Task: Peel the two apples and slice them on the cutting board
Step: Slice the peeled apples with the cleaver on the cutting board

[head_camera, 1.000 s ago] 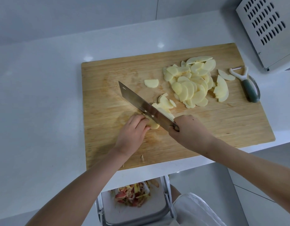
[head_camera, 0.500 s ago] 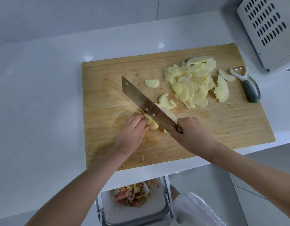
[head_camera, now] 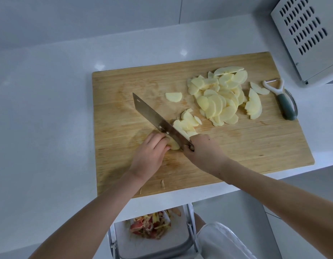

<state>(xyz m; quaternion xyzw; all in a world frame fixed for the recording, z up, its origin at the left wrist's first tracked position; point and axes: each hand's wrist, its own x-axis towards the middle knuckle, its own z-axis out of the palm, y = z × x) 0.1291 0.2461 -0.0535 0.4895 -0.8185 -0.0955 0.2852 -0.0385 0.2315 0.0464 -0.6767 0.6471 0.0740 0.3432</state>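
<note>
The left hand (head_camera: 150, 154) holds the apple piece (head_camera: 174, 144) down on the cutting board (head_camera: 255, 146) with curled fingers. Just beside it, the right hand (head_camera: 203, 152) grips the knife (head_camera: 154, 116), whose blade runs away from the hand, touching the left fingertips. Fresh slices (head_camera: 188, 122) lie against the blade's far side. A heap of slices (head_camera: 218, 101) sits beyond the right hand, and a peeler (head_camera: 285, 101) lies farther to its right at the board's edge. A bin (head_camera: 154, 247) with red peels (head_camera: 150, 227) stands below the surface (head_camera: 46, 128), under the left forearm.

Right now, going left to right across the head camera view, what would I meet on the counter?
Left hand holding the apple piece → pile of apple slices → peeler. Knife and right hand overlap these, so skipped.
</note>
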